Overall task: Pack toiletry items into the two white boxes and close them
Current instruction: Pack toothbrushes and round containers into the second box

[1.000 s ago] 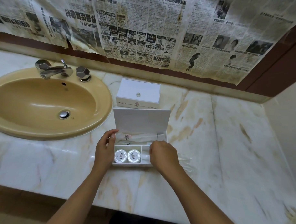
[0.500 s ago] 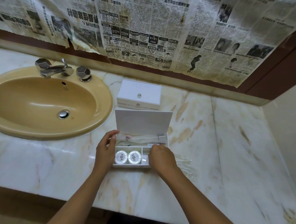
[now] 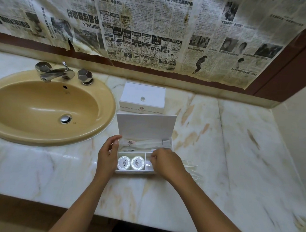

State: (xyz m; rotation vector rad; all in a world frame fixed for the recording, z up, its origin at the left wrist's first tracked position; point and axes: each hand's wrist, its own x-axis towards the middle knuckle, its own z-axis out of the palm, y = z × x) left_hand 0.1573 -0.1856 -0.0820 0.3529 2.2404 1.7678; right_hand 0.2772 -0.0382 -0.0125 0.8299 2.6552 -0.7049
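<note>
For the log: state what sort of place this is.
Probably a hotel bathroom vanity: an oval tan sink with a chrome tap, a veined marble counter, and a closed white hotel-branded amenity box.

My left hand [image 3: 107,155] steadies the open box [image 3: 143,172]; right hand [image 3: 166,162] reaches into its right compartment beside two round soaps [image 3: 131,163].
</note>
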